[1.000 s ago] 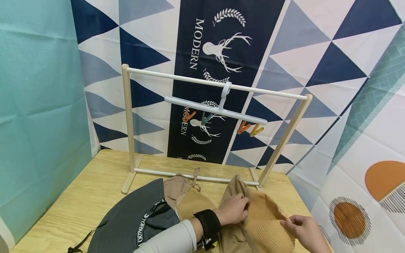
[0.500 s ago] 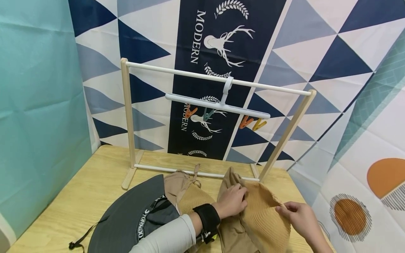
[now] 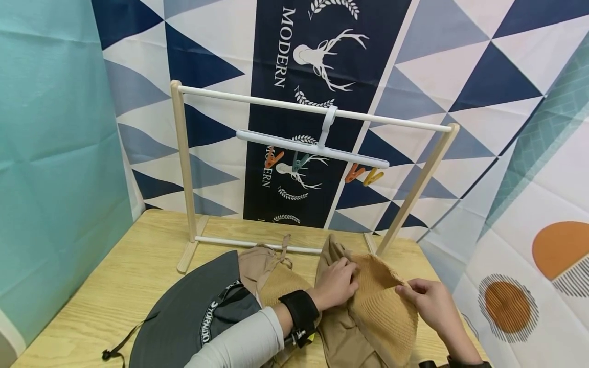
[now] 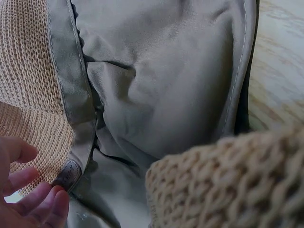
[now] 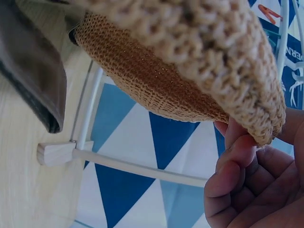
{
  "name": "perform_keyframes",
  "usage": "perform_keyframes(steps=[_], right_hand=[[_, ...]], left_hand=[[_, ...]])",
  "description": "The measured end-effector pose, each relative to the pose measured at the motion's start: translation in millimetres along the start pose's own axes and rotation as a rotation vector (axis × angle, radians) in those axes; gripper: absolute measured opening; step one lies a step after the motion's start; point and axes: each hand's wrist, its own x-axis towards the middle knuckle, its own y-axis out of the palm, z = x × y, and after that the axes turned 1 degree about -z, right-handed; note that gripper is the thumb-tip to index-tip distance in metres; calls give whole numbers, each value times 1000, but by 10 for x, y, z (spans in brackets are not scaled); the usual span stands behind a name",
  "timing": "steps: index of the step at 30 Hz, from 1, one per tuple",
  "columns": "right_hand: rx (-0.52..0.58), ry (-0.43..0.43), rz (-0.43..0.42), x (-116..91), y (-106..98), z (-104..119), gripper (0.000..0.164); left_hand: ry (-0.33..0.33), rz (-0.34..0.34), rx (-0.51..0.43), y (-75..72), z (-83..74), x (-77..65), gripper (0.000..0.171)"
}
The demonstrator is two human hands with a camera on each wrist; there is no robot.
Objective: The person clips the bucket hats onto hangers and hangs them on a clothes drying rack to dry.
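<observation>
A sun hat with a tan cloth part and a straw-coloured knitted part (image 3: 384,312) lies at the front right of the table. My right hand (image 3: 428,304) pinches the knitted edge between thumb and fingers; the right wrist view shows that edge (image 5: 247,85) lifted and curved. My left hand (image 3: 338,281) holds the hat where cloth meets knit, with curled fingers (image 4: 35,197) at a small label (image 4: 69,175) on the seam. Left of that hand, partly under the forearm, lie a dark grey brimmed hat (image 3: 184,306) with white lettering and another tan-and-straw hat (image 3: 282,281).
A wooden rack (image 3: 181,163) with white rods stands behind the hats. From its top rod hangs a pale hanger (image 3: 313,149) with several coloured clips (image 3: 354,173). A black cord (image 3: 124,340) trails from the grey hat across the table (image 3: 106,286). Printed cloth hangs behind.
My right hand has moved up and slightly left, drawing the hat's knitted edge with it. My left hand stays at the seam. The head view has shifted slightly.
</observation>
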Motion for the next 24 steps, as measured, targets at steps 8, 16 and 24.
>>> perform_keyframes(steps=[8,16,24], right_hand=[[6,-19,-23,-18,1,40,22],[1,-51,-50,4,-17,66,24],[33,-72,-84,17,16,105,20]], left_hand=[[-11,-7,8,-104,29,20,31],[-24,-13,-9,-160,60,31,30],[-31,-27,-50,-193,59,21,30]])
